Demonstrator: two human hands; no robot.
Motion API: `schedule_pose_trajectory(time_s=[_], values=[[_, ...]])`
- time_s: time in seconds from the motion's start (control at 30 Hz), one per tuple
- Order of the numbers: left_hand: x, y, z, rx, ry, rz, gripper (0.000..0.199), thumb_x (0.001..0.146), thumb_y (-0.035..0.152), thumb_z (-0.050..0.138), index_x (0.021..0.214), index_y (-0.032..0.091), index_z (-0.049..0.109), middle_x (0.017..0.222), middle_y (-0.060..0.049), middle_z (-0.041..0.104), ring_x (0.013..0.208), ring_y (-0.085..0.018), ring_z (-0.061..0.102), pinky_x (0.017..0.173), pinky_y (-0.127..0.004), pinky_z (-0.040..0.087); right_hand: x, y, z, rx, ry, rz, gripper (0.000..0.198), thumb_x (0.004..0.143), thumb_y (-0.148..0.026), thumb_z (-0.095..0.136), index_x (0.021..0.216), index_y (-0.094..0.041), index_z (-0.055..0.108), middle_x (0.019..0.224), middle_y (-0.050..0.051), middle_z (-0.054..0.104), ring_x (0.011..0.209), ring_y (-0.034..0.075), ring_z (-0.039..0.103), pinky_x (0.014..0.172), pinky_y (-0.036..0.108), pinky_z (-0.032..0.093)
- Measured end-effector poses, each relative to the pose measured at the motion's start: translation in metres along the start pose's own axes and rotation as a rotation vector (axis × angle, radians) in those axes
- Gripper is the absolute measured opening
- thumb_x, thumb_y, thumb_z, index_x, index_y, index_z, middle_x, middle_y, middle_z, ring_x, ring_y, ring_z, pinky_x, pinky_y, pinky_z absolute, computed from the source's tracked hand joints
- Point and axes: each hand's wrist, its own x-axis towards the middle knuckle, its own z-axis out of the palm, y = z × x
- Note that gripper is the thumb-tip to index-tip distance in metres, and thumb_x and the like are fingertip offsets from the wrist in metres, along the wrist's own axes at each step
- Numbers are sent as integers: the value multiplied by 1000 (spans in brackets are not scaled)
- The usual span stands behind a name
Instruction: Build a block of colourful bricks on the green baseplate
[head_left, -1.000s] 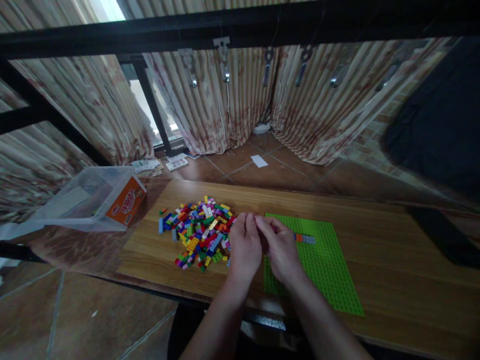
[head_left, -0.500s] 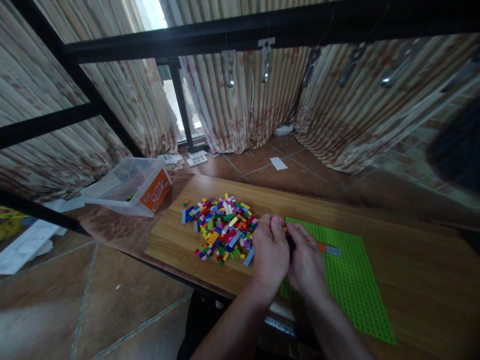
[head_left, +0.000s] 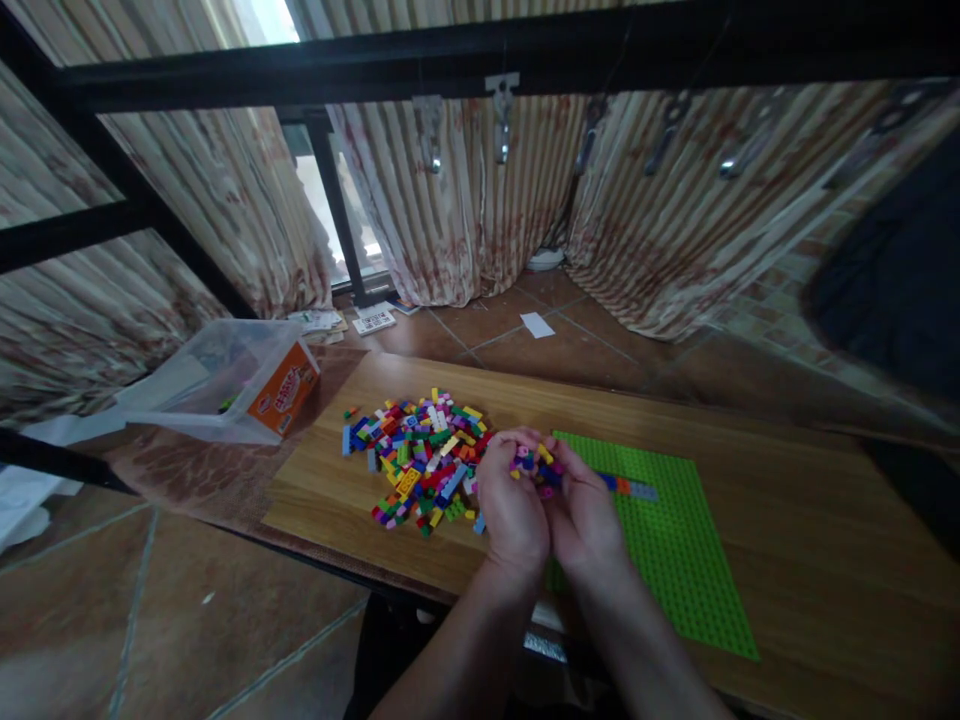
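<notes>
My left hand and my right hand are cupped side by side, palms up, just above the table. Several small building bricks, pink, purple, yellow and dark blue, lie in the hollow between them. Right of my hands is a green studded baseplate, its left part hidden by my right hand and forearm. A short row on the plate shows a blue brick, an orange brick and a grey brick. To the left, a loose pile of mixed bricks reaches close to my left hand.
Beyond the pile, a clear plastic box with an orange label stands at the left. The wooden tabletop has its front edge near my body. A black metal bar with hanging clips crosses above. Papers and curtains are behind.
My hands have turned from closed together to cupped upward, so the bricks inside now show. The blue part of the row on the plate has come into sight. The whole view has shifted slightly.
</notes>
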Motion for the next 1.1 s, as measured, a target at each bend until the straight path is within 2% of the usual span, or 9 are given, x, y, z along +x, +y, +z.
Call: schedule_pose_trajectory(time_s=[0.1, 0.2, 0.4, 0.57, 0.7, 0.77, 0.83, 0.97, 1.1], values=[[-3, -4, 1, 182, -64, 174, 20, 78, 22, 44, 63, 17, 54, 74, -3, 60, 75, -14, 57, 74, -27, 46, -1, -1, 0, 96, 41, 90, 8, 79, -28, 62, 74, -21, 64, 74, -2, 68, 70, 14, 65, 69, 28, 57], [-6, -3, 0, 302, -104, 252, 23, 82, 23, 43, 62, 17, 55, 75, -4, 62, 78, -16, 59, 77, -28, 47, -3, -3, 3, 120, 24, 154, 12, 80, -30, 62, 73, -21, 64, 70, -1, 67, 70, 15, 65, 67, 30, 57], [-5, 3, -2, 258, -143, 218, 27, 86, 31, 42, 72, 17, 60, 81, -5, 64, 84, -17, 61, 84, -30, 48, -4, -1, 10, 163, 84, 278, 14, 82, -24, 60, 71, -18, 65, 65, 0, 67, 69, 15, 66, 64, 27, 57], [5, 17, -4, 176, -74, 185, 22, 83, 31, 45, 70, 18, 58, 75, -2, 61, 75, -13, 60, 77, -26, 49, 0, -2, 6, 209, 69, 217, 16, 86, -23, 56, 75, -18, 66, 74, 2, 70, 77, 15, 68, 71, 27, 58], [21, 30, -15, 183, 75, 247, 21, 80, 31, 50, 68, 17, 59, 72, 0, 62, 73, -12, 59, 76, -24, 48, 3, 0, 8, 137, 87, 85, 13, 84, -25, 62, 74, -18, 66, 77, 1, 70, 77, 12, 66, 70, 25, 56], [29, 35, -20, 156, 126, 250, 19, 78, 30, 53, 66, 17, 60, 70, 0, 62, 71, -11, 59, 75, -24, 48, 7, 5, 10, 56, 83, -36, 9, 79, -27, 67, 77, -18, 67, 78, 0, 69, 74, 11, 64, 67, 22, 54], [34, 39, -24, 143, 165, 258, 18, 76, 29, 55, 65, 17, 60, 68, 1, 61, 70, -11, 58, 74, -24, 47, 14, 12, 10, -67, 106, -188, 14, 74, -30, 71, 79, -18, 67, 81, 0, 68, 73, 10, 62, 66, 22, 51], [38, 45, -26, 147, 185, 252, 17, 75, 28, 55, 64, 17, 61, 67, 1, 61, 68, -10, 57, 72, -23, 46, 29, 28, 1, -538, 167, -491, 23, 77, -40, 66, 84, -18, 66, 86, 2, 68, 80, 15, 61, 77, 30, 47], [39, 49, -29, 161, 184, 238, 17, 75, 26, 56, 63, 16, 62, 67, 0, 61, 69, -11, 58, 72, -24, 47, 31, 37, -5, -1035, 110, -705, 23, 84, -37, 55, 91, -18, 66, 93, 6, 66, 90, 19, 59, 85, 35, 44]])
